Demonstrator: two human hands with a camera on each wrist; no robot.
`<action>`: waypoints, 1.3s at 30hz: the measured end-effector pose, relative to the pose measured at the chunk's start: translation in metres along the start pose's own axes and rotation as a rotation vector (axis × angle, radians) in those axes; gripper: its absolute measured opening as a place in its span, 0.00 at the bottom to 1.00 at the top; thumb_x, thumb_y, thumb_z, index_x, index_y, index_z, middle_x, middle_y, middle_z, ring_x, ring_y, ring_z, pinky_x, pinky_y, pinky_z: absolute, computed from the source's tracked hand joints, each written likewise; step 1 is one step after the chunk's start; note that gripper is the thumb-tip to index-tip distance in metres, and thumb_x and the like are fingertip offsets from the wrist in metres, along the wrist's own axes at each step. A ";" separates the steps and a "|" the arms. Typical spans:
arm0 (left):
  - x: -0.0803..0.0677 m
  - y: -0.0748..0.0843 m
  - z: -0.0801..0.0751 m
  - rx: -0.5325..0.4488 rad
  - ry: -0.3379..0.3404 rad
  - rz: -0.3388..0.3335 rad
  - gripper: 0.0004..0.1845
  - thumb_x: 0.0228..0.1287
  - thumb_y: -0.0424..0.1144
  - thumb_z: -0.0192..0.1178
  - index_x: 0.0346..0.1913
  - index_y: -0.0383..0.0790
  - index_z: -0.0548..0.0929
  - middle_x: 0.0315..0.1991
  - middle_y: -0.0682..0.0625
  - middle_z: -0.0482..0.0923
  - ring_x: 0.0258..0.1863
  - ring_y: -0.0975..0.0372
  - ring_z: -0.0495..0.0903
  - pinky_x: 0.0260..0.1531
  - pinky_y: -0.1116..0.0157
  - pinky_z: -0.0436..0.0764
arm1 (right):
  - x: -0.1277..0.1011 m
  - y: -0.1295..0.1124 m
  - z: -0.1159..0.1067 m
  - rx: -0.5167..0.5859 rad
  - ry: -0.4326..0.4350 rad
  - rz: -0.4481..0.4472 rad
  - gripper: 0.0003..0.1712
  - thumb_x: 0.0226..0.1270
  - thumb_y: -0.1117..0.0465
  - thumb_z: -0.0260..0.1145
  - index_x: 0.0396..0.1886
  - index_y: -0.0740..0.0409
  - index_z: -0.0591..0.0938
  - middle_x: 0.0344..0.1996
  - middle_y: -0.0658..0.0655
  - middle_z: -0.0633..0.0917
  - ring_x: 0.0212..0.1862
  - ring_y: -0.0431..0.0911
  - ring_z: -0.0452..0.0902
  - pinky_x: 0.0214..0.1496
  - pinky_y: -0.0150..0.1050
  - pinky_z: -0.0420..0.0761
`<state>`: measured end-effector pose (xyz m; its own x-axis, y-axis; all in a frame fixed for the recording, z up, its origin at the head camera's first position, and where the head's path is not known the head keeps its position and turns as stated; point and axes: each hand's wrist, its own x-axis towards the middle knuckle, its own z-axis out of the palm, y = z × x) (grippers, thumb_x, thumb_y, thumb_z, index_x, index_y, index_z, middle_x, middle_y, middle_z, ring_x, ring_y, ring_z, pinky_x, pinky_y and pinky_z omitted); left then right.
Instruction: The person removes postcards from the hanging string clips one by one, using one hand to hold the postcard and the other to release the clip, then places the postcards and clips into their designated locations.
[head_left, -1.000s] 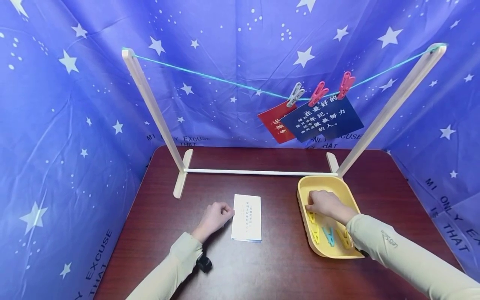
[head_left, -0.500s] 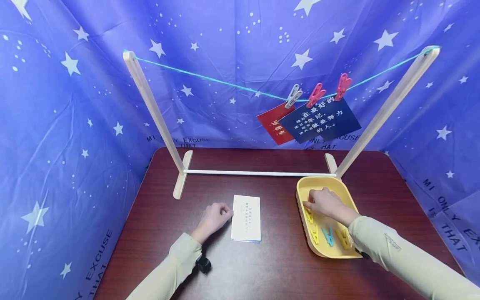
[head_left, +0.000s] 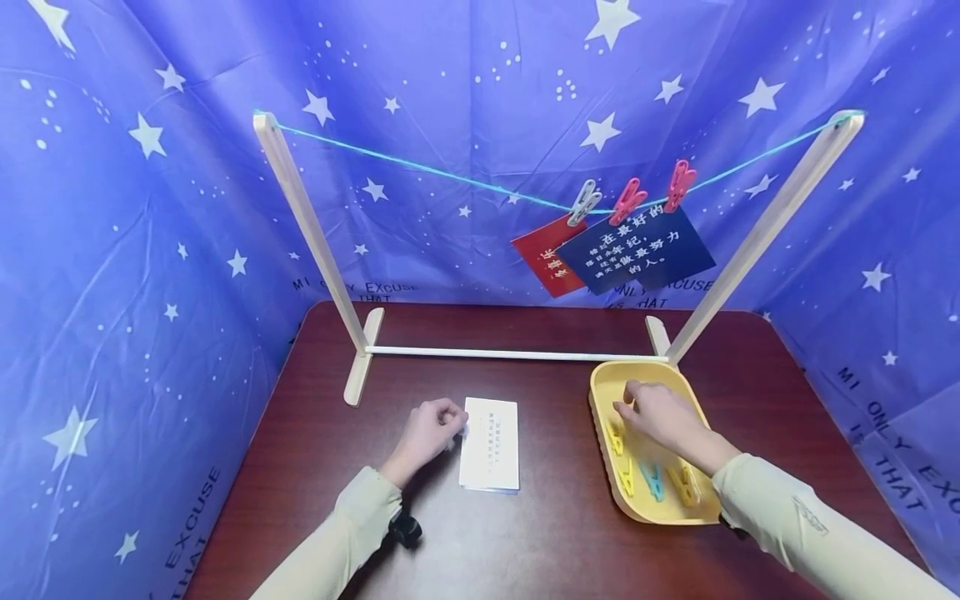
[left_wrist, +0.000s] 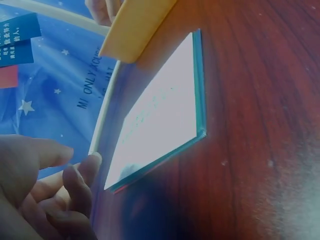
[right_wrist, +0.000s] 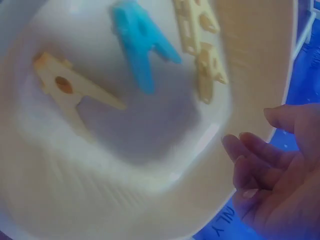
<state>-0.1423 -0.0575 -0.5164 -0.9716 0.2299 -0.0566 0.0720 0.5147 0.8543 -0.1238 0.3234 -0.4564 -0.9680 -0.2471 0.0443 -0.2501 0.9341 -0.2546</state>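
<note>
My left hand lies at the left edge of a small stack of white printed cards, fingers loosely curled with nothing between them. In the left wrist view, its thumb and fingertips are apart; whether a finger brushes the stack I cannot tell. Over the yellow plastic basket hovers my right hand, thumb and fingers parted around nothing. Below it lie a blue clothespin and several yellow clothespins. The right wrist view shows the fingertips apart from these pins.
A wooden rack with a sagging green cord stands behind. A red card and dark blue cards hang there from a grey clothespin and pink clothespins. The basket adjoins the rack's right foot.
Over the basket, my right hand has shifted slightly right, and its thumb and fingers have spread apart. My left hand stays beside the cards. The head view has tilted slightly.
</note>
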 end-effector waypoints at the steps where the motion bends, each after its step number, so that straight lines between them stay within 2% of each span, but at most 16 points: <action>1: 0.001 0.001 0.000 -0.005 0.009 0.007 0.07 0.70 0.39 0.64 0.36 0.40 0.87 0.25 0.48 0.86 0.16 0.58 0.82 0.19 0.69 0.76 | 0.000 0.000 -0.002 0.001 0.010 -0.004 0.11 0.68 0.58 0.70 0.31 0.60 0.80 0.22 0.53 0.83 0.24 0.45 0.75 0.25 0.45 0.77; 8: 0.007 0.010 -0.003 -0.081 -0.001 0.118 0.06 0.71 0.38 0.65 0.40 0.38 0.88 0.28 0.48 0.88 0.17 0.58 0.81 0.20 0.69 0.78 | 0.001 -0.007 -0.016 -0.008 0.122 0.001 0.07 0.67 0.60 0.71 0.32 0.55 0.82 0.25 0.51 0.86 0.27 0.44 0.79 0.24 0.47 0.78; 13: 0.009 0.017 -0.004 -0.084 0.004 0.171 0.05 0.71 0.36 0.65 0.41 0.39 0.89 0.28 0.52 0.88 0.20 0.69 0.76 0.23 0.71 0.75 | 0.004 -0.012 -0.020 -0.018 0.215 -0.102 0.04 0.66 0.62 0.70 0.32 0.53 0.82 0.27 0.49 0.87 0.29 0.45 0.82 0.28 0.47 0.79; 16: 0.011 0.022 -0.004 -0.098 0.012 0.192 0.05 0.71 0.36 0.66 0.42 0.39 0.89 0.29 0.52 0.88 0.20 0.71 0.75 0.23 0.72 0.74 | 0.005 -0.017 -0.023 -0.024 0.258 -0.164 0.05 0.65 0.63 0.71 0.33 0.53 0.82 0.27 0.49 0.87 0.29 0.47 0.82 0.28 0.47 0.79; 20: 0.014 0.031 -0.005 -0.145 0.005 0.204 0.05 0.72 0.35 0.66 0.43 0.38 0.89 0.30 0.48 0.88 0.17 0.69 0.74 0.20 0.72 0.73 | 0.008 -0.025 -0.031 -0.035 0.302 -0.232 0.06 0.64 0.63 0.73 0.34 0.53 0.81 0.29 0.52 0.87 0.29 0.48 0.82 0.27 0.48 0.80; 25: 0.020 0.040 -0.005 -0.182 0.007 0.213 0.06 0.72 0.35 0.66 0.45 0.38 0.88 0.34 0.39 0.88 0.15 0.67 0.75 0.19 0.73 0.71 | 0.012 -0.033 -0.045 -0.053 0.326 -0.264 0.07 0.63 0.63 0.74 0.36 0.54 0.82 0.30 0.53 0.87 0.28 0.45 0.80 0.26 0.48 0.80; 32: 0.033 0.050 -0.005 -0.249 0.041 0.257 0.07 0.72 0.37 0.66 0.47 0.37 0.88 0.36 0.46 0.90 0.16 0.65 0.76 0.20 0.66 0.80 | 0.019 -0.043 -0.064 -0.090 0.343 -0.324 0.07 0.63 0.62 0.74 0.36 0.55 0.82 0.30 0.53 0.86 0.32 0.48 0.81 0.29 0.50 0.82; 35: 0.039 0.056 -0.008 -0.268 0.048 0.265 0.08 0.72 0.37 0.66 0.48 0.37 0.88 0.38 0.45 0.90 0.16 0.64 0.77 0.20 0.66 0.81 | 0.024 -0.048 -0.074 -0.116 0.359 -0.378 0.08 0.62 0.63 0.75 0.35 0.55 0.82 0.30 0.54 0.85 0.32 0.50 0.81 0.33 0.50 0.81; 39: 0.048 0.066 -0.010 -0.295 0.066 0.271 0.09 0.72 0.38 0.67 0.49 0.37 0.88 0.39 0.42 0.89 0.15 0.52 0.81 0.19 0.66 0.80 | 0.032 -0.054 -0.092 -0.131 0.403 -0.476 0.09 0.59 0.64 0.77 0.34 0.56 0.83 0.28 0.53 0.84 0.29 0.50 0.80 0.32 0.49 0.80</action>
<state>-0.1866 -0.0210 -0.4577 -0.9393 0.2663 0.2162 0.2691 0.1812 0.9459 -0.1430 0.2888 -0.3519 -0.6759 -0.5503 0.4902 -0.6306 0.7761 0.0018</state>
